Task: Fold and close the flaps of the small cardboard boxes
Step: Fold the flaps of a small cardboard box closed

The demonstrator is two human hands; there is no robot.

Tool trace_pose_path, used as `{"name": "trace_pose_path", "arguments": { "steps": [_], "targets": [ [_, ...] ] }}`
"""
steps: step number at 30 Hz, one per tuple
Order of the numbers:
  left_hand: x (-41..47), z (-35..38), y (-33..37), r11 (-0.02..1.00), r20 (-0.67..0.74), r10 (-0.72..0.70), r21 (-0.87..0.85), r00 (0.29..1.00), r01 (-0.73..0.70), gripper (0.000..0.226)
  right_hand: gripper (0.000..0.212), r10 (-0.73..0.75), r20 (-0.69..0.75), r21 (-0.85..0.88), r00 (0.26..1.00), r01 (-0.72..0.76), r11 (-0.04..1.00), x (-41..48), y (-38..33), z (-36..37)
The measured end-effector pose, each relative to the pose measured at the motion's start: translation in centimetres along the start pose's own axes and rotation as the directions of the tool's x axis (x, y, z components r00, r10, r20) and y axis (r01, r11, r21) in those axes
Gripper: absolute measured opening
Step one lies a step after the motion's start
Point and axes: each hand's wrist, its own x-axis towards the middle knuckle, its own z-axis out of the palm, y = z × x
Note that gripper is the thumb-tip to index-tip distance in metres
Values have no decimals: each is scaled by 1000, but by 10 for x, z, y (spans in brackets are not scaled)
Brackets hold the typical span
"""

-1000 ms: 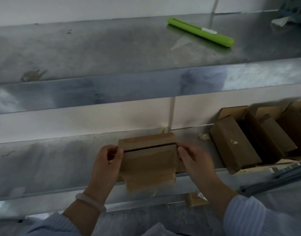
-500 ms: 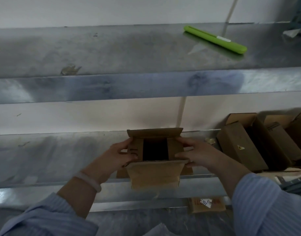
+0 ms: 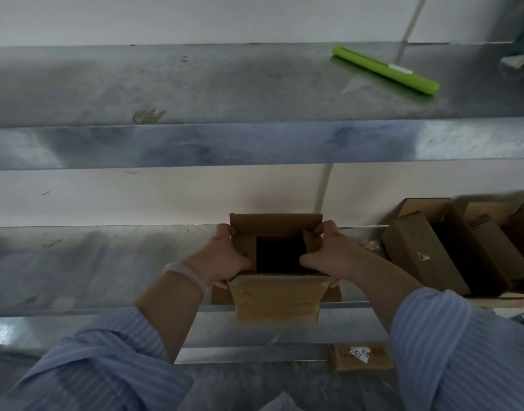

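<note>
Small brown cardboard box is sitting at the front edge of the grey metal bench, straight in front of you. Its near flap is hanging down over the bench's lip and its far flap is standing up.

You are gripping it from both sides. Your left hand is curling its fingers round the far left corner while the thumb is pressing on the left side flap. Your right hand is hooking over the far right corner, its thumb pushing the right side flap inward. Both side flaps are lying partly over the opening, and the gap between them is showing only black, so the inside cannot be made out. Your hands are covering the side walls.

To your right, a cluster of brown cardboard boxes is lying tilted on the bench, running out of the frame.

On the upper metal shelf a long bright green plastic tool is lying well apart from you; what kind it is cannot be told.

Below the bench a brown cardboard scrap with a white label is lying, its handwriting too blurred to read.
</note>
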Motion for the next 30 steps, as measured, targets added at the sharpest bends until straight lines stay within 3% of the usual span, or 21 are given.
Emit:
{"name": "trace_pose_path", "arguments": {
  "steps": [4, 7, 10, 14, 17, 20, 23, 25, 26, 29, 30],
  "targets": [
    [-8, 2, -9, 994, -110, 50, -90, 993, -60, 88, 57, -65, -8, 169, 998, 65, 983, -11, 9, 1],
    [-6, 0, -19, 994, -205, 107, 19, 973, -106, 89, 47, -106, -36, 326, 994, 112, 939, -18, 13, 4],
    [-13, -4, -22, 994, -114, 99, -44, 989, -105, 80, 40, -122, -119, 395, 985, 160, 905, -20, 20, 5],
    [-38, -15, -19, 984, -14, 155, -91, 988, -156, 50, 43, -156, -188, 450, 970, 227, 864, -30, 26, 0],
    [-62, -29, -25, 953, -61, 289, -77, 955, -293, 60, 53, -211, -245, 512, 946, 311, 801, -37, 27, -4],
    [-87, -42, -35, 875, -118, 473, -55, 873, -481, 67, 67, -256, -134, 677, 957, 277, 681, -38, 31, -1],
    [-89, -53, -56, 788, -109, 611, 174, 784, -590, 74, 62, -408, 106, 864, 907, 119, 489, -40, 28, 4],
    [-78, -56, -80, 719, -56, 652, 365, 756, -592, 80, 63, -514, 208, 854, 832, 101, 510, -41, 24, 15],
    [-72, -55, -92, 683, -26, 659, 438, 751, -584, 82, 61, -505, 217, 829, 835, 116, 547, -38, 22, 25],
    [-54, -44, -129, 614, 44, 637, 574, 769, -542, 82, 36, -315, 34, 668, 949, 212, 713, -24, 17, 62],
    [-48, -39, -139, 606, 62, 617, 598, 784, -524, 81, 39, -281, -12, 589, 960, 234, 774, -17, 17, 74]
  ]
}}
